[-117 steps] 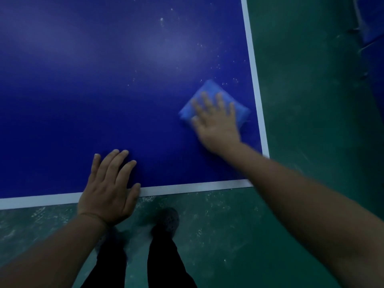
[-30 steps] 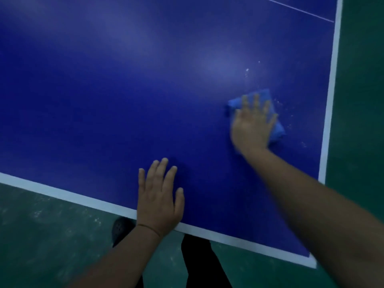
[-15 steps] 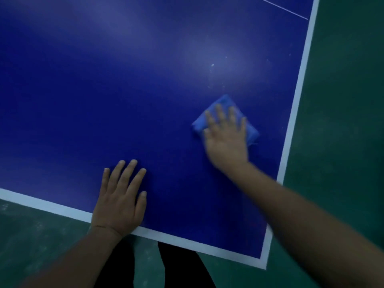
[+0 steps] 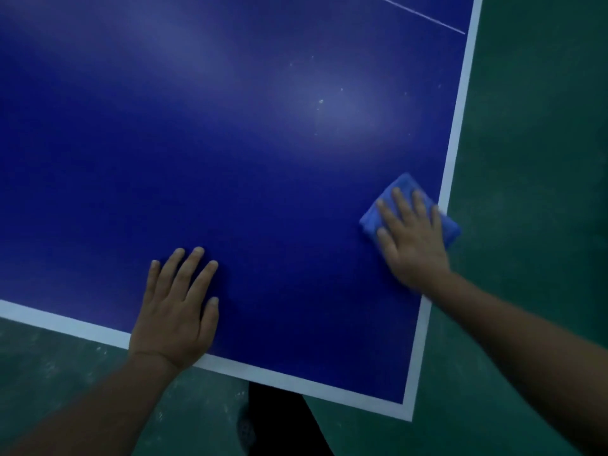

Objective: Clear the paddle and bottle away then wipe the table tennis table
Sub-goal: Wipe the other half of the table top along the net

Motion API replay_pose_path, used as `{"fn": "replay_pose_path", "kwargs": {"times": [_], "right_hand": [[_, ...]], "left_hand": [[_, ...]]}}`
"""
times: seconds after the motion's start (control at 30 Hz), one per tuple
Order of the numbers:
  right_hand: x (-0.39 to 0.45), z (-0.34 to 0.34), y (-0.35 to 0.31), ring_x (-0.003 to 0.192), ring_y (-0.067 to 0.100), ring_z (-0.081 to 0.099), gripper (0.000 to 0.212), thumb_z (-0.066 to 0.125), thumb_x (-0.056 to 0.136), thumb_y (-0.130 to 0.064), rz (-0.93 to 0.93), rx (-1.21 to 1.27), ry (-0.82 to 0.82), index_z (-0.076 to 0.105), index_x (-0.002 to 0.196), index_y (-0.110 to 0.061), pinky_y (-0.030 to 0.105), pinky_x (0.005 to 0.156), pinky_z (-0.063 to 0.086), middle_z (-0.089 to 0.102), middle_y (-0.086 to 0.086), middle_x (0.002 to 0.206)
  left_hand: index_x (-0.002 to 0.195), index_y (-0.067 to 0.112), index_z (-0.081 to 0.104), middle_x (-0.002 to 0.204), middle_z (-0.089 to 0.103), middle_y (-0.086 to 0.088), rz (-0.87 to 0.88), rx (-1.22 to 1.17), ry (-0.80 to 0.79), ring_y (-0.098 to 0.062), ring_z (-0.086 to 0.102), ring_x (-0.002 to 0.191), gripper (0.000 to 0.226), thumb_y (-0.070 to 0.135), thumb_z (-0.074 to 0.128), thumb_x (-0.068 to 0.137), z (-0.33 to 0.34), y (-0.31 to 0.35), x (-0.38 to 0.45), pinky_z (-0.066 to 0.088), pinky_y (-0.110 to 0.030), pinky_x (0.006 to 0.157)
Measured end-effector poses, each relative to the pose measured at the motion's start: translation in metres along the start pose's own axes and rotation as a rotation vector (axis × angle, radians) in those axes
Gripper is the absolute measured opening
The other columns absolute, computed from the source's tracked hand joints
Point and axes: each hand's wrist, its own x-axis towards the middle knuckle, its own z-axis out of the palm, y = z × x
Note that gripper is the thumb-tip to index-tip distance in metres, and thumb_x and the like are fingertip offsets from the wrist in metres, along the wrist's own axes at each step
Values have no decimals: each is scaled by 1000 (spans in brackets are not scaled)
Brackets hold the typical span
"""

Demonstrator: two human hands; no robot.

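Head view, looking down at one corner of the tabletop (image 4: 230, 143): dark blue surface w/ white border lines along the near and right edges.

Right hand (image 4: 413, 245): lying palm-down on the cloth (image 4: 408, 187), fingers straight and slightly spread, pressing it flat against the tabletop. No curl around the cloth is showing; the hand is pressing, not gripping.

Cloth: blue, folded to a rough rectangle, sitting at the right edge of the tabletop. Its right corner is overlapping the white sideline (image 4: 459, 126) and reaching just past the edge. Most of it is covered by the hand; the far end and left side are showing.

Left hand (image 4: 177, 311): resting flat on the tabletop near the near edge, fingers straight, thumb alongside, holding nothing. The heel of the hand is lying over the white end line (image 4: 296, 383). Well apart from the right hand.

White specks (image 4: 321, 101) are showing on the surface beyond the cloth, approx. mid-frame.

Floor (image 4: 526, 126): green, scuffed, visible to the right and below the tabletop. Dark trouser legs (image 4: 279, 422) are showing below the near edge.
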Motion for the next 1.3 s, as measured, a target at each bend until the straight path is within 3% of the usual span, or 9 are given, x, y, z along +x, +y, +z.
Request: {"fn": "replay_pose_path", "kwargs": {"times": [0.1,0.2,0.33,0.5,0.6,0.8,0.97,1.07,1.3], "right_hand": [[58,-16,23,153,26,-1,63,15,99,-55,236,41,30,15,158,-33,54,122,1,7,-3,167],[47,-12,10,153,30,2,59,22,102,-52,270,62,76,19,157,-32,57,121,4,9,-2,167],[-52,13,-46,153,28,1,60,24,101,-52,161,80,78,20,157,-33,55,121,1,8,-3,167],[-191,47,-93,154,27,-1,56,21,103,-54,-149,-6,21,19,156,-36,53,121,1,10,-3,166],[-165,37,-62,153,29,2,57,18,102,-54,-248,-47,-30,17,156,-37,51,121,-2,7,-4,166],[-87,21,-30,153,29,2,56,26,104,-49,133,64,86,21,157,-31,54,122,3,11,-2,166],[-180,43,-66,154,27,-1,58,19,102,-54,-172,-12,20,24,156,-33,54,122,3,11,-2,166],[-178,41,-53,154,26,-2,57,19,103,-54,-261,-45,-17,26,156,-33,54,122,2,12,-2,166],[-79,21,-14,153,18,-9,57,18,102,-56,-130,4,6,17,157,-37,50,123,0,4,-9,167]], "left_hand": [[139,4,53,152,41,-17,-7,22,20,-36,28,145,60,38,33,94,-1,3,0,12,-55,120],[140,4,52,151,42,-18,-14,64,7,-38,30,144,63,41,31,94,-3,6,0,14,-57,120],[144,5,47,154,38,-17,-79,67,36,-35,27,146,66,44,27,95,-4,18,-11,8,-54,122],[145,7,45,158,33,-12,-78,-120,89,-30,19,150,65,44,27,94,16,84,-32,0,-49,123],[148,12,40,161,27,-10,-28,-107,100,-29,10,151,65,46,26,94,31,101,-31,-5,-48,122],[145,15,43,159,31,-10,0,-58,133,-32,14,150,58,44,31,96,43,95,-32,-5,-50,122],[144,15,46,157,33,-10,-19,-48,94,-31,16,150,59,45,29,96,42,96,-31,-5,-48,122],[143,14,48,156,35,-11,-24,-68,85,-32,18,149,60,44,29,95,40,98,-31,-2,-51,122],[138,9,54,151,43,-14,-53,-84,82,-35,27,146,58,41,34,94,38,103,-29,15,-58,120]]}}
